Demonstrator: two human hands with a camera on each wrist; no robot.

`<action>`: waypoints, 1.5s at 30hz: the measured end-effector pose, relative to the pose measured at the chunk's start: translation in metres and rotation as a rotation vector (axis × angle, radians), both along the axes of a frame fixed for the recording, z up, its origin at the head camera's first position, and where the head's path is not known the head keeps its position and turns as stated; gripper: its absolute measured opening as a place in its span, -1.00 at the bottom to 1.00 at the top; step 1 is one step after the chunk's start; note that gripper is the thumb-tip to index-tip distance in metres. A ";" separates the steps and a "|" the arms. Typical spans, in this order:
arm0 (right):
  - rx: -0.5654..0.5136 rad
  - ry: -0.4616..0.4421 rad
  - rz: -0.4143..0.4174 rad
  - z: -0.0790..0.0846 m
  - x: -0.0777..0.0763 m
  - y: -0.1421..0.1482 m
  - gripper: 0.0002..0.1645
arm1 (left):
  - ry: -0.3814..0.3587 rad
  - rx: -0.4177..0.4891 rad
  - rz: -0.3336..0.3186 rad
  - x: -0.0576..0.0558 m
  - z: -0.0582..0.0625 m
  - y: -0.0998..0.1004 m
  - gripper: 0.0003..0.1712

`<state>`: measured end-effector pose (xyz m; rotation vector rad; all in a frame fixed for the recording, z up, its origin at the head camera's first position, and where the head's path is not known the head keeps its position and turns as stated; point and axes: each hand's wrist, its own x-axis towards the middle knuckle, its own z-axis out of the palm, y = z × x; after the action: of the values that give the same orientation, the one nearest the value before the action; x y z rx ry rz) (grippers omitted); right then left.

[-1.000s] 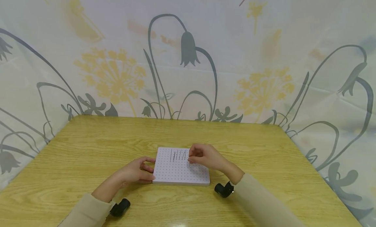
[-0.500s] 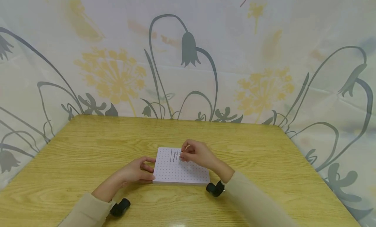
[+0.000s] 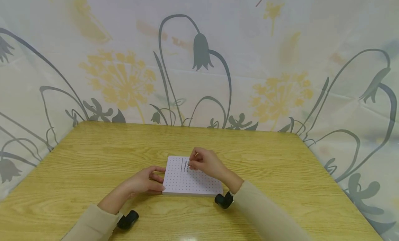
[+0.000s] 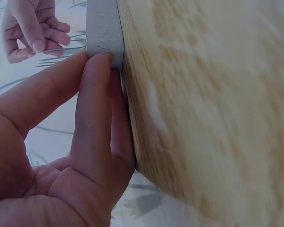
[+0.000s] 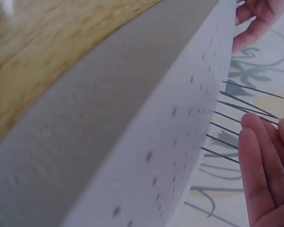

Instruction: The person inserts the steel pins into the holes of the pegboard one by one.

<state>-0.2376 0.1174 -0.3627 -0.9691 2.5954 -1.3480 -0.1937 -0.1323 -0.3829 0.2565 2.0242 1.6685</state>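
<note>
A white board with rows of small holes [image 3: 193, 182] lies flat on the table. Several thin dark pins [image 5: 222, 152] stand in a row in its holes near the far edge, some leaning against each other. My left hand [image 3: 144, 180] rests at the board's left side, its fingertips [image 4: 98, 64] pressing on the edge and thumb at the near corner. Over the pins my right hand [image 3: 207, 163] pinches a thin pin [image 4: 61, 50] between thumb and index finger, the other fingers loosely bent. In the head view this hand hides part of the row.
The wooden table [image 3: 124, 140] has a yellowish grain. A white cloth with grey and yellow flowers [image 3: 199, 88] hangs behind and at both sides. Black wrist cameras [image 3: 127, 220] sit at both cuffs, the right one close to the board's near right corner.
My right hand has moved left along the row of pins, from its right end toward the left ones. My left hand and the board have stayed in place.
</note>
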 end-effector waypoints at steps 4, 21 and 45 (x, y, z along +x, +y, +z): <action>0.020 0.026 -0.005 -0.001 0.000 -0.001 -0.90 | -0.002 0.002 0.000 0.000 0.000 0.000 -0.23; 0.172 0.150 0.012 0.010 0.006 0.006 -0.93 | -0.005 -0.008 0.012 -0.001 0.000 0.000 -0.24; 0.140 0.160 -0.023 0.005 0.021 0.054 -0.90 | 0.001 -0.007 0.000 -0.001 0.000 0.001 -0.24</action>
<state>-0.2161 0.1716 -0.3576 -1.0680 2.7807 -1.1173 -0.1950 -0.1318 -0.3830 0.2544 2.0304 1.6617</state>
